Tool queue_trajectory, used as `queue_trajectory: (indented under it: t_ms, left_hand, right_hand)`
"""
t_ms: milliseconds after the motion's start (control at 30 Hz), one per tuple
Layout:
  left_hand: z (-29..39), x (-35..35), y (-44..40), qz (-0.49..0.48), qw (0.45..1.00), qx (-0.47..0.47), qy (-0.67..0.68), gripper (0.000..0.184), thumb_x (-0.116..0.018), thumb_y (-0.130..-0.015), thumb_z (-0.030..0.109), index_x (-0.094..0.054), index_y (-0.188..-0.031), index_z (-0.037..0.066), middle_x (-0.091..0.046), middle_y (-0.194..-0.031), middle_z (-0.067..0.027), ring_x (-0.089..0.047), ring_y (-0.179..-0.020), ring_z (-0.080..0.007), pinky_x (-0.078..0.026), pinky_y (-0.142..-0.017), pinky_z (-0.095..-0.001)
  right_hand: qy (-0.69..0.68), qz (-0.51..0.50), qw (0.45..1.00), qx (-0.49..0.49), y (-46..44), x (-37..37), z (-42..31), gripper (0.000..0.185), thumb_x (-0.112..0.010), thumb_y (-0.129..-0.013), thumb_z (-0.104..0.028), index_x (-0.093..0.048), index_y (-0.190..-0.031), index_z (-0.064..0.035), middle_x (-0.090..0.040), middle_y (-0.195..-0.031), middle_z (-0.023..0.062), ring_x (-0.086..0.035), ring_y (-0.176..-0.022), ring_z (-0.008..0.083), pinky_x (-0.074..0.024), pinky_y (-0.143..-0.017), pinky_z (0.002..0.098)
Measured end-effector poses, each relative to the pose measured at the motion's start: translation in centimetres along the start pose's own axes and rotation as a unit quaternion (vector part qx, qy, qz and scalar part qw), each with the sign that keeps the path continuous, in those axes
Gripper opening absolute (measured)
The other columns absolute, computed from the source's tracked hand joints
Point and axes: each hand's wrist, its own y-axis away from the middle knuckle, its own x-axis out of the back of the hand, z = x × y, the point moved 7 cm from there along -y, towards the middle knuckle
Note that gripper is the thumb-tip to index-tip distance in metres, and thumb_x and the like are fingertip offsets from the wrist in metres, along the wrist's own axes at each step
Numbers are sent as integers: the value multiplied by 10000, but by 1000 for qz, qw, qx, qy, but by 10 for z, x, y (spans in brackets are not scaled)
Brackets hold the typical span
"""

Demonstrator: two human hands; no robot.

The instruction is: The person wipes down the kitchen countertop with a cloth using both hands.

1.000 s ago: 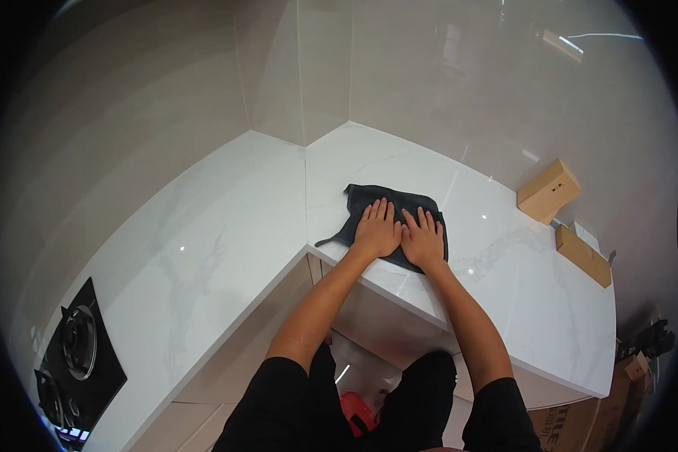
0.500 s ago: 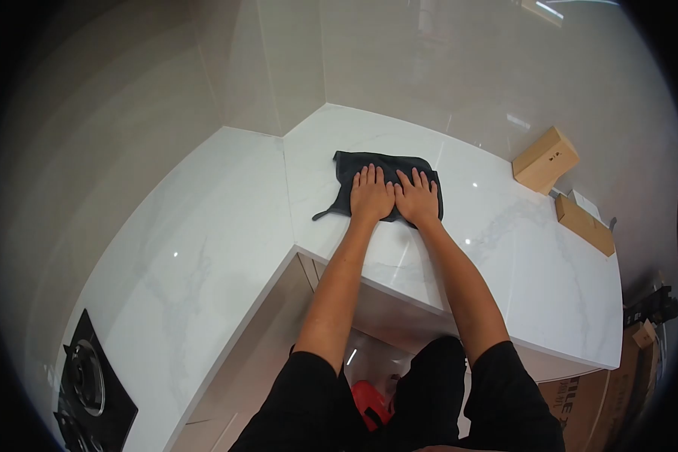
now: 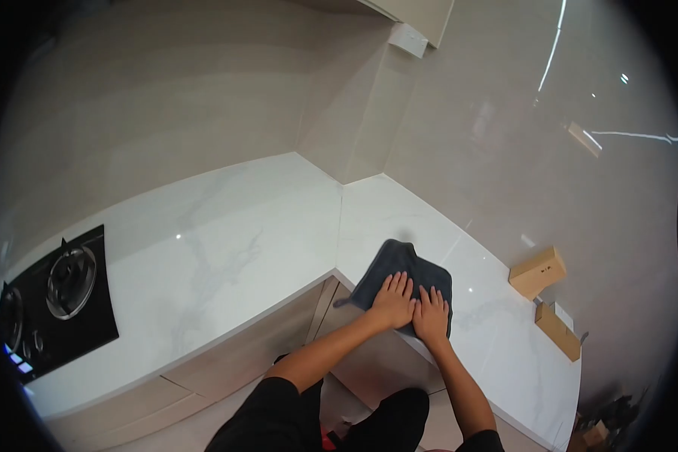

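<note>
A dark grey cloth (image 3: 399, 260) lies on the white marbled countertop (image 3: 233, 233), near the inner corner and reaching its front edge. Its far side is bunched up, and a small loop (image 3: 342, 303) sticks out at the left over the edge. My left hand (image 3: 394, 301) rests flat on the cloth with fingers spread a little. Right beside it, my right hand (image 3: 431, 315) presses palm down on the cloth's right part, fingers apart. The thumbs are close together. Neither hand grips the cloth.
A black gas hob (image 3: 90, 324) is set in the counter at the left. On the right, a wooden block (image 3: 536, 273) and a cardboard box (image 3: 557, 331) stand against the wall. A white socket (image 3: 408, 40) sits under a wall cabinet (image 3: 422, 15). Boxes lie at the lower right.
The view has tilted and turned. Both hands have drawn the cloth back toward the counter's front edge, and its far side has become bunched. The hands stay on it.
</note>
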Motion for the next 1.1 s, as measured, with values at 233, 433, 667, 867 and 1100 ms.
queue_trajectory:
  t_ms: [233, 433, 667, 867, 1100]
  left_hand:
    - [20, 13, 28, -8, 999, -46, -6, 639, -297, -1027, 364, -330, -1498, -65, -266, -1576, -288, -207, -1491, -404, -108, -1218, -501]
    - [7, 3, -16, -88, 995, -49, 4, 656, -277, -1023, 373, -283, -1522, -53, -208, -1608, -264, -152, -1511, -383, -79, -1227, -490]
    - [-9, -18, -93, -113, 993, -25, 13, 648, -251, -1023, 389, -256, -1556, 20, -178, -1638, -197, -134, -1526, -327, -69, -1236, -452]
    - [-18, -35, -143, -89, 996, -25, -4, 636, -258, -1032, 405, -278, -1553, 41, -205, -1635, -177, -165, -1522, -310, -89, -1237, -446]
    - [-28, -47, -180, -70, 997, -34, 1, 596, -277, -1038, 396, -341, -1530, 66, -278, -1616, -144, -222, -1508, -279, -143, -1232, -437]
  right_hand:
    - [-15, -45, 999, 19, 25, 11, -4, 533, -426, -979, -307, -457, -1469, -102, -389, -1521, 263, -327, -1432, 434, -221, -1156, 576]
    - [-17, -43, 999, -1, -3, -4, 12, 531, -411, -982, -309, -439, -1479, -124, -370, -1546, 232, -314, -1445, 415, -217, -1160, 568]
    - [6, -32, 997, -64, -67, -30, 53, 541, -388, -980, -348, -442, -1486, -166, -378, -1552, 203, -305, -1459, 383, -207, -1171, 562]
    - [26, -13, 992, -125, -103, -43, 79, 551, -364, -979, -380, -439, -1496, -204, -387, -1553, 189, -302, -1465, 370, -199, -1177, 562]
    - [13, -4, 987, -158, -142, -59, 102, 590, -383, -956, -446, -455, -1489, -201, -355, -1570, 198, -277, -1478, 368, -159, -1197, 537]
